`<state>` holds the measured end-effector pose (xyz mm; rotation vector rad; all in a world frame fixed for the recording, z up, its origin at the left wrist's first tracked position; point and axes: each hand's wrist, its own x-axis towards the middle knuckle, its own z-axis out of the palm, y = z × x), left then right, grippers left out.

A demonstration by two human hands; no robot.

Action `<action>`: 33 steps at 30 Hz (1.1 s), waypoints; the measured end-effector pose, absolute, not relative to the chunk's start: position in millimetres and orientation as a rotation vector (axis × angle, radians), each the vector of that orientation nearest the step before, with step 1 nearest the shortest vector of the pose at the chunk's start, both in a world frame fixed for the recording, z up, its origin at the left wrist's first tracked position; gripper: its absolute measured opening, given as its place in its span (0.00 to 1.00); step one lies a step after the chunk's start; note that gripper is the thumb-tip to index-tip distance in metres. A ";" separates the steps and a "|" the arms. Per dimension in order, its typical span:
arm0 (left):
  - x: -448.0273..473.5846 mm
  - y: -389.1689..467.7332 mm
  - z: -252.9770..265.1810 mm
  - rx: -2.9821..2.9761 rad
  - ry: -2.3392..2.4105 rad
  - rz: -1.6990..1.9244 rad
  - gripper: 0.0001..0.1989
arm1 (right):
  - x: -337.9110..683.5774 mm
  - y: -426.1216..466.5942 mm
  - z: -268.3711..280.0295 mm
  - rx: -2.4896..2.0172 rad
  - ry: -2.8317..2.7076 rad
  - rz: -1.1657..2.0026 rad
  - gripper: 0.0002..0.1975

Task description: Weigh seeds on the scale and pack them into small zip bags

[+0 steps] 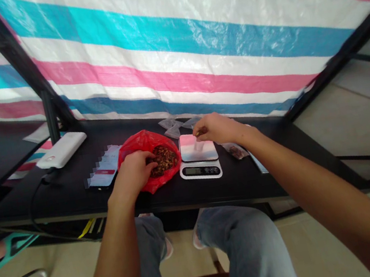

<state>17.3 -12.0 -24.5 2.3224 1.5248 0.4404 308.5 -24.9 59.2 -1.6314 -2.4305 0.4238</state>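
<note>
A red plastic bag (128,143) stands with its mouth spread on the black table, holding many small brown and yellowish dried pieces (165,161). My left hand (134,173) reaches over its near left rim, thumb and index finger apart against the pieces. To the right is a white digital kitchen scale (200,170) with a shiny, reflecting plate. Above that plate my right hand (214,128) is closed in a pinch on a small brown dried piece. Just right of the scale lies a small clear bag (235,151) with brown pieces inside, partly under my right forearm.
Clear plastic bags (171,126) lie behind the scale. A phone (104,168) is left of the red bag, and a white power bank (61,150) with a black cable (30,204) is farther left. A striped sheet (171,40) hangs behind the table. Another flat object (260,163) lies under my right arm.
</note>
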 end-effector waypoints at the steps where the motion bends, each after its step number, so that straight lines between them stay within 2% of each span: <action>1: 17.3 -11.9 -24.5 2.319 1.524 0.440 0.14 | 308.1 -25.1 57.5 -1.634 -2.429 0.421 0.09; 20: 20.6 -13.4 -21.3 2.309 1.573 0.379 0.15 | 307.6 -23.9 56.0 -1.707 -2.534 0.258 0.12; 33: 21.6 -16.6 -20.2 2.302 1.581 0.470 0.13 | 307.9 -25.8 58.6 -1.666 -2.527 0.304 0.13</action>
